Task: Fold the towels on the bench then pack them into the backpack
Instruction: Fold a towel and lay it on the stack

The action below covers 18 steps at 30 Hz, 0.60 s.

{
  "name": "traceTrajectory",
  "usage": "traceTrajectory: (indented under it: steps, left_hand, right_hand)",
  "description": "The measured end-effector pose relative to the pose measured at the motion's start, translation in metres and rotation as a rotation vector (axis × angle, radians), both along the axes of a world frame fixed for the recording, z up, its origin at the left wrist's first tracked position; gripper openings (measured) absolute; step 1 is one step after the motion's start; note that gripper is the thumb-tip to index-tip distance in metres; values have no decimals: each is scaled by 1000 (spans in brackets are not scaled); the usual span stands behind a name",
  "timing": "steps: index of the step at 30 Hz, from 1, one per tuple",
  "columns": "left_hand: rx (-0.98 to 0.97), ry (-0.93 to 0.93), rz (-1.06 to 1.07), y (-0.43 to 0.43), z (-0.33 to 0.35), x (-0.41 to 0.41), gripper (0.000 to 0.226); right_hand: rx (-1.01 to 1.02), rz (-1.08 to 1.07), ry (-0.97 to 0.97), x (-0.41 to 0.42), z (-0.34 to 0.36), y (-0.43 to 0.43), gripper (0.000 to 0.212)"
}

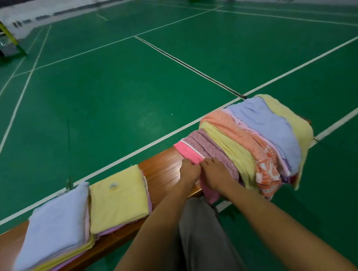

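1. Both hands pinch the pink towel (pixel 188 153) at its near edge: the left hand (pixel 189 171) and right hand (pixel 214 171) sit side by side, almost touching, fingers curled into the cloth.
2. That pink towel lies on the bench (pixel 165 169), at the left end of the unfolded pile (pixel 257 139), and part of it hangs over the bench's near edge.
3. Draped across the bench to the right of the pink towel, overlapping one another, are a speckled mauve towel, a yellow one, an orange patterned one, a lilac-blue one and another yellow one at the far right.
4. Left of the hands on the bench lie two folded stacks: a yellow-topped stack (pixel 119 198) nearer the hands and a blue-topped stack (pixel 56 226) just beside it, further left.
5. Behind the bench stretches a green court floor (pixel 130 86) with white lines.
6. A grey trouser leg (pixel 202 237) shows between the forearms, in front of the bench.
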<state>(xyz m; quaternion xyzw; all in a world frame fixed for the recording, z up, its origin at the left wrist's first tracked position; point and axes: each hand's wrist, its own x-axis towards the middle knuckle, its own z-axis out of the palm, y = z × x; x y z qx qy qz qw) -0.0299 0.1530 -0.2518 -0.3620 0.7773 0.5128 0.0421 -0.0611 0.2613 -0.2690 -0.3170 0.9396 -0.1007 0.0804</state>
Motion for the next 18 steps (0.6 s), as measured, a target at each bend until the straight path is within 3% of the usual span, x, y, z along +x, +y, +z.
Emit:
traceTrajectory:
  steps: [2, 5, 12, 14, 18]
  left_hand:
    - [148, -1, 56, 6, -2, -6, 31]
    - [207, -7, 84, 10, -3, -12, 20]
    - [327, -27, 86, -4, 8, -10, 31]
    - [362, 19, 86, -8, 15, -1, 23]
    - [585, 123, 118, -17, 27, 23, 16]
  right_hand:
    - [-26, -38, -24, -4, 0, -3, 39]
    - [-73, -107, -84, -10, 0, -9, 34]
    - [-412, -225, -188, -17, -2, -7, 32]
    - [-361, -228, -167, -16, 1, -9, 35]
    - [-64, -219, -183, -9, 4, -11, 47]
